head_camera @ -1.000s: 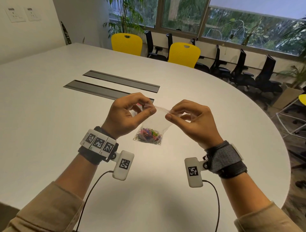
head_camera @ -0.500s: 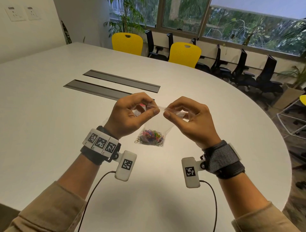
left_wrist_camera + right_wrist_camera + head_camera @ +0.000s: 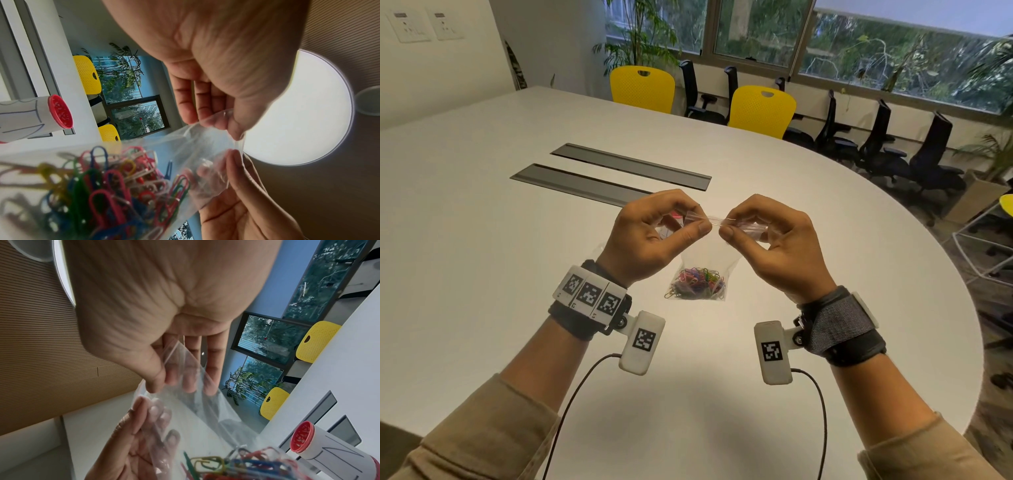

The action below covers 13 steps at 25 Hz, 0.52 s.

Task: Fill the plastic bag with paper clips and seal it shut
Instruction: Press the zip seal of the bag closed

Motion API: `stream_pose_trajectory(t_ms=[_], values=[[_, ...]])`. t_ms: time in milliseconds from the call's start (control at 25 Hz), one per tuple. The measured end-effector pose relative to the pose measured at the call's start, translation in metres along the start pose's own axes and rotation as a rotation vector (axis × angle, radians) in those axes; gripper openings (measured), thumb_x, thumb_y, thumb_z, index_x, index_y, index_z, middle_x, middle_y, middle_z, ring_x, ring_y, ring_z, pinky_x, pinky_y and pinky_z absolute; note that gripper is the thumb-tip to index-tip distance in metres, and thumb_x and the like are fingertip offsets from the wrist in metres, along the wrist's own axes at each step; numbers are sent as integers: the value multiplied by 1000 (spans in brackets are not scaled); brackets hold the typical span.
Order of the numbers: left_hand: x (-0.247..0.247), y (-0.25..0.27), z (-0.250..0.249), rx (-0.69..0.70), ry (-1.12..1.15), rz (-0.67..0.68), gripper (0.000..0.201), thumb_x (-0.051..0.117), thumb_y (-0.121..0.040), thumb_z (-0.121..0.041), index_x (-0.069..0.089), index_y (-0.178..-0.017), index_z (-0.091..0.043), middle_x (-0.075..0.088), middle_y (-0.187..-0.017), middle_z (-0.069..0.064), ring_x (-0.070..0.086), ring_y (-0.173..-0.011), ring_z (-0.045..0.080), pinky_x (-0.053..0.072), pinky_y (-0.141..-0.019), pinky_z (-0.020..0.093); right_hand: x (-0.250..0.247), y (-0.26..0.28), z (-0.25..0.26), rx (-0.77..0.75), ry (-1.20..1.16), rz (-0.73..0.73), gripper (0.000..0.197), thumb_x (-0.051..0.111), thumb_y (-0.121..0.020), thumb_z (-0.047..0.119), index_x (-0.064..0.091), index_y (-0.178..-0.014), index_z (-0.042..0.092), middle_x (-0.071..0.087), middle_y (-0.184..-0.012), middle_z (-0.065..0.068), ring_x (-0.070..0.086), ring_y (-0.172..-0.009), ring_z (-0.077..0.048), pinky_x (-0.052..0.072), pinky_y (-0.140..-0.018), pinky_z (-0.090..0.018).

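From the head view, you hold the clear plastic zip bag (image 3: 703, 260) above the white oval table (image 3: 482, 257); your left hand (image 3: 650, 236) and right hand (image 3: 774, 240) each pinch its top strip between thumb and forefinger, thumbs nearly meeting. The heap of coloured paper clips (image 3: 697, 282) sits in the bag's bottom, below your fingers.

Your left wrist view shows the bag's top edge between thumb and fingertips (image 3: 234, 129).

Your right wrist view shows the same pinch, and a white tube with a red cap (image 3: 327, 446) lying on the table beyond the bag.

Paper clips (image 3: 697, 282) in bag (image 3: 705, 257) over table (image 3: 482, 240), canister (image 3: 329, 443) behind.
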<state>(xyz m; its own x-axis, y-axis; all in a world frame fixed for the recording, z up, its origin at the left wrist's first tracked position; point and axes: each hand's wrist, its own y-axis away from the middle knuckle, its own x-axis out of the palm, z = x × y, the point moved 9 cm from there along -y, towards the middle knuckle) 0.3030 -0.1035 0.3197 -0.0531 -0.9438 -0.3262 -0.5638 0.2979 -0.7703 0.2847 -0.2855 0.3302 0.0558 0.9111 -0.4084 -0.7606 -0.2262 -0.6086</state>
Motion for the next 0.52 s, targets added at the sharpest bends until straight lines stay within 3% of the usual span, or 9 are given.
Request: stream_pose_trajectory(t_ms=[200,360,520], values=[[3,1,-7,15,3,21,20,78,-92,-13,73,-97,5,74,-90,13,69,-83,20,56,-68,24,5,-1,10,-78,31,20,7,82,-89,4,77,-90,-1,74,-86,-9,70,-82,-25,56,-76,-33],[4,1,-8,-12,36,37,16,81,-89,-13,76,-97,1,76,-91,16,71,-84,28,59,-67,32,1,-2,7,-63,50,-13,6,86,-84,2,80,-85,-1,75,-82,-9,70,-78,-20,54,-75,-25],[1,3,-6,-56,50,30,11,79,-90,-12,77,-100,-8,77,-95,12,73,-89,26,60,-72,30,-2,-2,1,-17,47,-47,9,89,-82,7,81,-83,2,77,-81,-6,72,-77,-20,55,-73,-27]])
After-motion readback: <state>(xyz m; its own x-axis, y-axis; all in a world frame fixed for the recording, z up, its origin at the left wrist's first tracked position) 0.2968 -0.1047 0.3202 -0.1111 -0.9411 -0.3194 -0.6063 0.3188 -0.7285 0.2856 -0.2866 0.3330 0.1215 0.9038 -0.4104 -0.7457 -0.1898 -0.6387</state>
